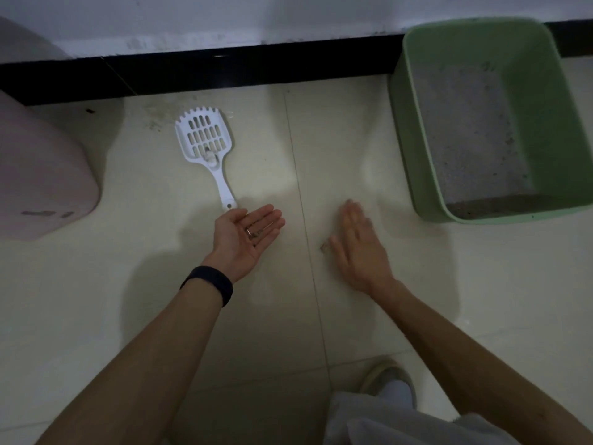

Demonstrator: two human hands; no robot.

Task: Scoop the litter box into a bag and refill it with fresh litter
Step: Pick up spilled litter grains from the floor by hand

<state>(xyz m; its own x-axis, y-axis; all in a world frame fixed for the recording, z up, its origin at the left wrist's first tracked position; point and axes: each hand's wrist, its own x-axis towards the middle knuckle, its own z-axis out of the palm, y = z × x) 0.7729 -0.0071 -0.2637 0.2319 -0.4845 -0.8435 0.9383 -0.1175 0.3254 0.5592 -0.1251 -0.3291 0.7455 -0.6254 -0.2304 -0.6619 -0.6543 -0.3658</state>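
A green litter box [414, 130] with grey litter inside stands on the floor at the right, by the wall. A white slotted scoop [205, 146] lies flat on the tiles at centre left, handle toward me. My left hand [247, 232] is turned palm up just below the scoop's handle, fingers straight, with a few spilled litter grains [255, 233] lying in the palm. My right hand [356, 245] lies palm down on the floor, fingers straight, beside a small cluster of litter grains [324, 248] on the tile.
A pink plastic container [41, 175] sits at the left edge. A black skirting board [224, 69] runs along the white wall at the back. My foot in a slipper [390, 382] and a trouser leg are at the bottom right.
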